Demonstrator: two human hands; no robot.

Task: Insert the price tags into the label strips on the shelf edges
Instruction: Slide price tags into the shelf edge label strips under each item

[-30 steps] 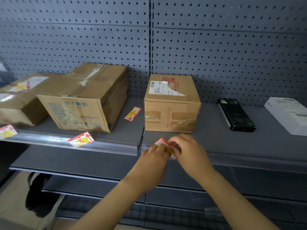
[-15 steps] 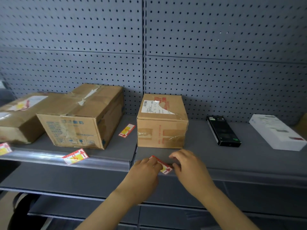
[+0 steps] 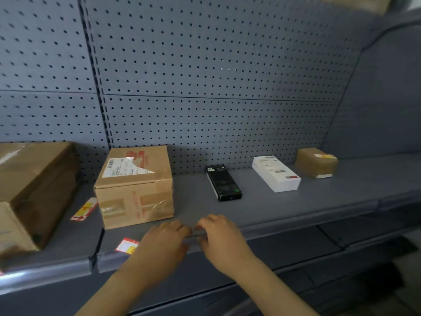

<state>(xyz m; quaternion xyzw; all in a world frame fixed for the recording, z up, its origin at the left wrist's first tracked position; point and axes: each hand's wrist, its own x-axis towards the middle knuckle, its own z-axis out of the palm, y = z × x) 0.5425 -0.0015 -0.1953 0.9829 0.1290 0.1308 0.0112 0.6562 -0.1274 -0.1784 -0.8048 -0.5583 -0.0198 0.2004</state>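
Left grip (image 3: 163, 244) beside price tag (image 3: 127, 245)

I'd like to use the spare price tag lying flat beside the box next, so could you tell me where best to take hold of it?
I would pinch the price tag at its near end, coming from the front of the shelf. It lies flat in the narrow gap between the small cardboard box and the large box, so the sides look cramped; lift one corner first.

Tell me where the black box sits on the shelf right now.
In the head view the black box lies flat on the shelf, right of centre, between the taped cardboard box and the white box, beyond the right hand.
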